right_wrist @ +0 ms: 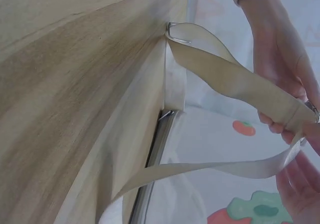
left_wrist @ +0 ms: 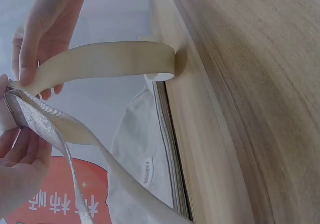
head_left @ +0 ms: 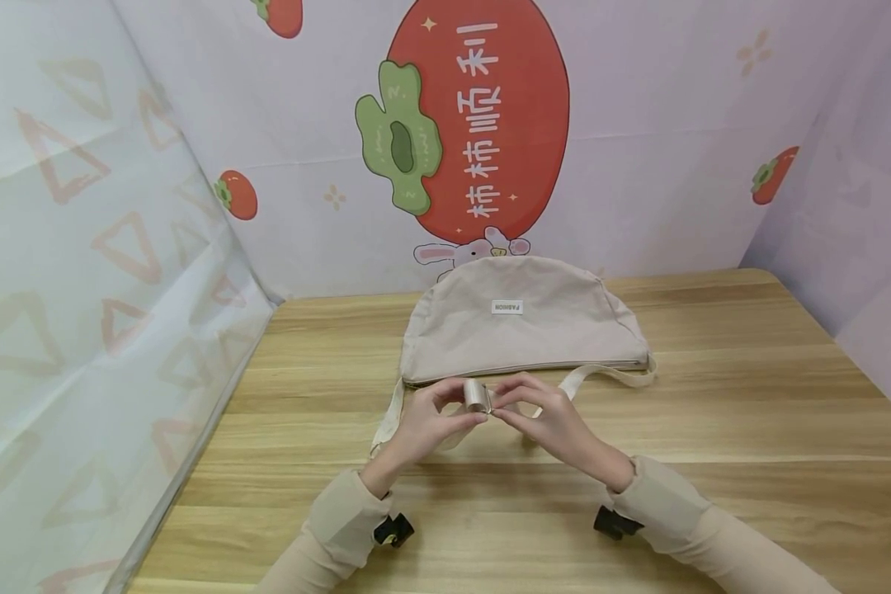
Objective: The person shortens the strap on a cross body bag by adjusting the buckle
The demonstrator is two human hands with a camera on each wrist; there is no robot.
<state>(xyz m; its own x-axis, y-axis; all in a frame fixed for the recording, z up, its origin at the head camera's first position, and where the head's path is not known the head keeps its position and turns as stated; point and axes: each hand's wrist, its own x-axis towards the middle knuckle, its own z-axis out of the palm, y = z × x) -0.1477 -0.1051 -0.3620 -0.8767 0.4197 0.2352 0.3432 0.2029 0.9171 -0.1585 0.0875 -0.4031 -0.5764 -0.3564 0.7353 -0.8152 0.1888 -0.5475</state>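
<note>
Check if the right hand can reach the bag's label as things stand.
Probably yes: nothing covers the label, and the bag lies just beyond the right hand, though it must likely release the strap first.

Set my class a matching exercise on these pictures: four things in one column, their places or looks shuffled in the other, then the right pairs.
Things
1. bag
2. strap
3. label
4. table

Places or looks
A. small and white, with lettering
B. wood-grained
C. held by left hand and right hand
D. half-moon outline

Pairs: 1-D, 2-C, 3-A, 4-B
</note>
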